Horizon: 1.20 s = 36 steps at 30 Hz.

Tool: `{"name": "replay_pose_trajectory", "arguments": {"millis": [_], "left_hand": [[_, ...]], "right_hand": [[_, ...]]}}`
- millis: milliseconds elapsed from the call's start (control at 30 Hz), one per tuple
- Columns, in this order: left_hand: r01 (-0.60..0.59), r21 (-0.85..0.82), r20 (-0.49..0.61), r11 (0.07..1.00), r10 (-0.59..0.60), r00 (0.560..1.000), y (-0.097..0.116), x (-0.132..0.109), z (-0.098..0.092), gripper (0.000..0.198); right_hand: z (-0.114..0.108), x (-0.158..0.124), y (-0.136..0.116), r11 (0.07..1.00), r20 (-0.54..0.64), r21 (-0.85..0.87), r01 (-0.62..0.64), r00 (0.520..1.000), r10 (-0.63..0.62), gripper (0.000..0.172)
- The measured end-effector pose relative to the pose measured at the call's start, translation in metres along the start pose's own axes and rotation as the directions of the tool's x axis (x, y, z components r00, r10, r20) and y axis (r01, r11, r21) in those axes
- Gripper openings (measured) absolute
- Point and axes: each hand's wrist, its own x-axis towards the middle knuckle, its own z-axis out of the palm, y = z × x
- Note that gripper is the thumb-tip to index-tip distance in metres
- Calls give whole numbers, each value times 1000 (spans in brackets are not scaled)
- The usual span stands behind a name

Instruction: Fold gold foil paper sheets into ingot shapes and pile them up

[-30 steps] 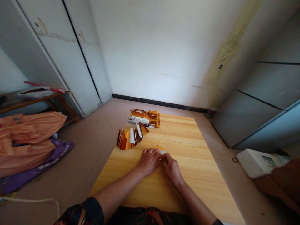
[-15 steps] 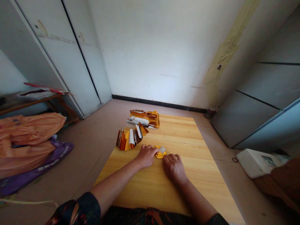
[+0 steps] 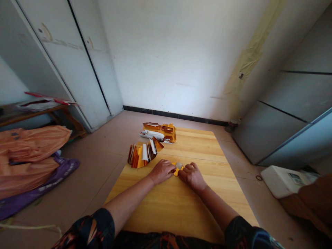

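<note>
Head view, left hand point(image 3: 163, 171) and right hand point(image 3: 193, 177) pinching one gold paper point(image 3: 176, 171), two paper bundles point(image 3: 141, 155) point(image 3: 157, 133) beyond

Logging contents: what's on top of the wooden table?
On the wooden table, far left: farther gold-and-white bundle, nearer gold-and-white bundle. Between left hand and right hand: small yellow-and-gray piece, partly hidden. Beneath bundles and hands: covered, can't tell.

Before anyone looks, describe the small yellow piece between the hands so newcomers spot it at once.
Find the wooden table, then the nearer golden bundle at its left edge. To the right, between the left hand and right hand, lies the small yellow piece. It is far smaller than that or the farther bundle, with a grey patch.
</note>
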Motion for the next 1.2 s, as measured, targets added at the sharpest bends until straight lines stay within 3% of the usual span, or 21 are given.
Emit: {"name": "replay_pose_trajectory", "arguments": {"millis": [167, 267, 433, 533, 633, 767, 933, 1200], "left_hand": [[-45, 97, -10, 994, 46, 999, 1, 0, 1, 17], [-57, 134, -42, 989, 64, 997, 1, -1, 4, 16], [-8, 134, -120, 991, 24, 992, 0, 2, 12, 17], [57, 97, -160, 994, -41, 986, 2, 7, 14, 20], [111, 35, -164, 993, -104, 981, 4, 11, 13, 19], [157, -87, -137, 984, -168, 976, 1, 12, 13, 15], [182, -225, -122, 957, -213, 969, -6, 15, 16, 27], [367, -120, -60, 923, -375, 925, 7, 34, 13, 21]], "right_hand": [[3, 2, 0, 993, 26, -39, 109, 994, -108, 16], [6, -2, -3, 994, 24, -65, 92, 996, -91, 16], [13, -5, -13, 981, -36, -21, -190, 981, 190, 18], [16, -3, -20, 914, -47, 75, -399, 914, 403, 18], [18, 0, -24, 842, -61, 123, -525, 843, 534, 18], [18, 2, -26, 797, -44, 130, -590, 799, 599, 16], [11, 6, -22, 751, 86, 85, -655, 755, 650, 17], [7, 13, -19, 723, 133, 47, -689, 722, 680, 23]]}}
